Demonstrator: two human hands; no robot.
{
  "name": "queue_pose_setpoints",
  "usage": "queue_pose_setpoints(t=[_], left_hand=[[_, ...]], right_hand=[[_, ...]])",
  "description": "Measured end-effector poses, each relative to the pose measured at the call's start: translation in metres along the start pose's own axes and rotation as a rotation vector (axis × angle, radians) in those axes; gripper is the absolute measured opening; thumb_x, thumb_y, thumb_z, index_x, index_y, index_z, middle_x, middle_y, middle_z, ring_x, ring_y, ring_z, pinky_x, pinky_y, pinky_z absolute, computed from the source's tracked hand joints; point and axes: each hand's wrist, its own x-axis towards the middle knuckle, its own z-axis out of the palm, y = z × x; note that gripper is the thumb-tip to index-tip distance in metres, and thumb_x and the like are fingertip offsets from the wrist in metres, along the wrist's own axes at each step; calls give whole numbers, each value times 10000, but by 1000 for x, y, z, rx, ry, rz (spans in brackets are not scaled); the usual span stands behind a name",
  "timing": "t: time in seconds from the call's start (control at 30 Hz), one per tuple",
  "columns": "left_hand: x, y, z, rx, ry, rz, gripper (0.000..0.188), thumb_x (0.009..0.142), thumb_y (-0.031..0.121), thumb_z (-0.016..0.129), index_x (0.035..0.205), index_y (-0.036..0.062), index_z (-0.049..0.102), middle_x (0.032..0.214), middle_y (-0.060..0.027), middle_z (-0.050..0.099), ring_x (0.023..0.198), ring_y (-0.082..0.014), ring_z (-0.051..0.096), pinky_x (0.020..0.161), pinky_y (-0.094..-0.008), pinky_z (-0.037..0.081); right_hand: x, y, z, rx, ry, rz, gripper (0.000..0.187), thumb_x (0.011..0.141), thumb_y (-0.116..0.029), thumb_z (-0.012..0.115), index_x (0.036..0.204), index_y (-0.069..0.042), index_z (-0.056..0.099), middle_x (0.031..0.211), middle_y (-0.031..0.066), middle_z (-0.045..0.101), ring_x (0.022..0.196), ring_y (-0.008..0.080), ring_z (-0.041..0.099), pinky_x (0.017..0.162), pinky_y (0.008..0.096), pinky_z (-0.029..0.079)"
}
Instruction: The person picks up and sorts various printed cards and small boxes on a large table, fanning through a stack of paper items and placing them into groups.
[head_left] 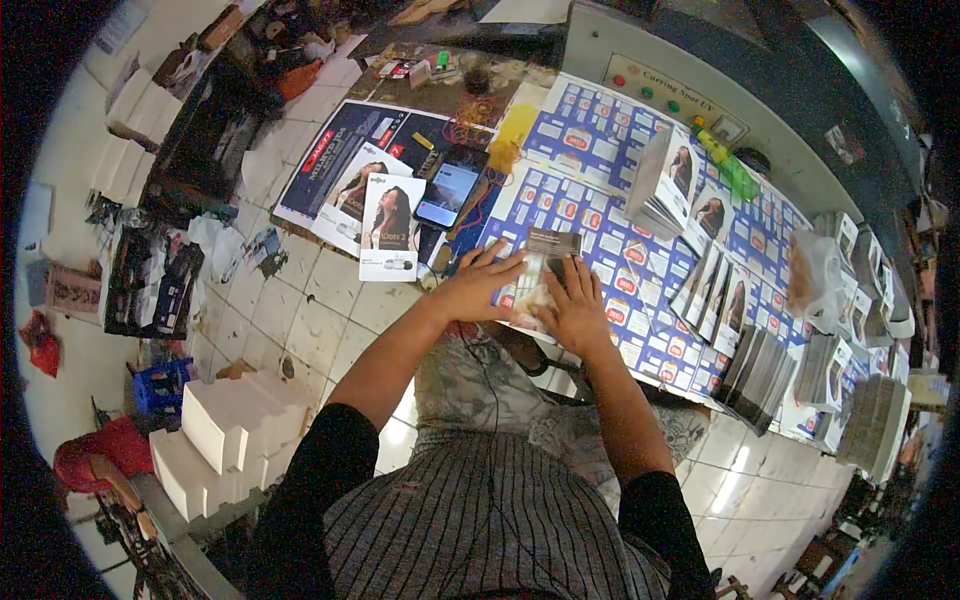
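Dark printed piece point(548, 243) lies right of the phone point(455, 180) and nearer the body, on blue patterned sheet point(528, 200). Left hand point(488, 285) open, fingers spread over the piece's phone-side edge. Right hand point(577, 305) open too, fingers extended over the side farther from phone. White printed cartons point(392, 232) just left of phone.

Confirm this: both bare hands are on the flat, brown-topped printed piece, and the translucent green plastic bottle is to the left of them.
One thing is wrong: the head view shows the translucent green plastic bottle to the right of the hands, not the left. The left hand and right hand are indeed on the flat, brown-topped printed piece.
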Motion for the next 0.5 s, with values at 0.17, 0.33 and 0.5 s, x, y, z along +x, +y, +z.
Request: queue_pose_setpoints(t=[0.17,0.33,0.5], left_hand=[[-1,-2,1,35,16,37,957,768,571,731,1521,112,358,1644,-51,200,1512,-363,110,1179,-542,140],[0,0,-2,21,10,34,955,766,563,737,1517,106,362,1642,-50,207,1514,-356,109,1180,-544,139],[4,9,-10,29,-41,-45,941,763,577,738,1510,131,381,1632,-50,234,1518,-332,111,1172,-576,154]], right_hand=[[-1,0,0,23,30,-15,637,923,-501,592,1410,-99,512,1558,231,294,1457,411,246,1151,569,225],[-2,1,1,17,50,-19,615,921,-474,607,1406,-106,515,1548,219,313,1454,397,258,1148,571,231],[-1,2,-2,30,54,-22,578,924,-422,612,1403,-114,515,1542,199,326,1451,385,265,1154,558,238]])
